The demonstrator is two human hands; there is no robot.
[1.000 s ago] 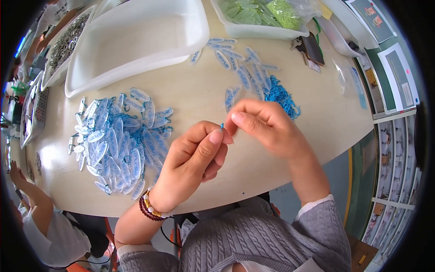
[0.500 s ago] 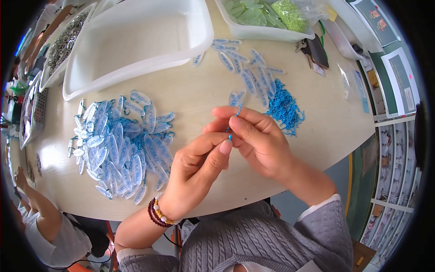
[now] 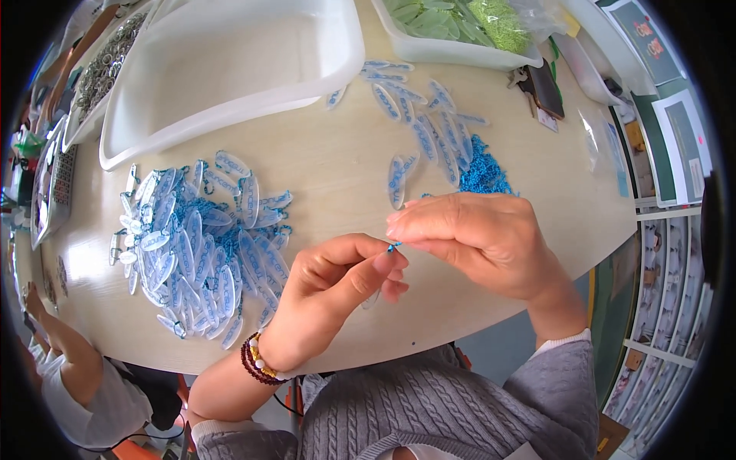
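Fingertips (image 3: 392,259) of both hands meet above the table's near edge: left hand (image 3: 330,295) and right hand (image 3: 475,238) each pinch one small blue chain piece (image 3: 394,247) between thumb and forefinger, other fingers curled. Heap of clear oval tags on blue chains (image 3: 203,249) lies toward the left edge of the round beige table (image 3: 330,165); loose oval tags (image 3: 418,126) and blue chain pile (image 3: 483,170) beyond the right hand. Far edge: empty white tray (image 3: 230,69), white tray of green pieces (image 3: 452,31); green-and-white rectangular placards (image 3: 675,138) off the right edge.
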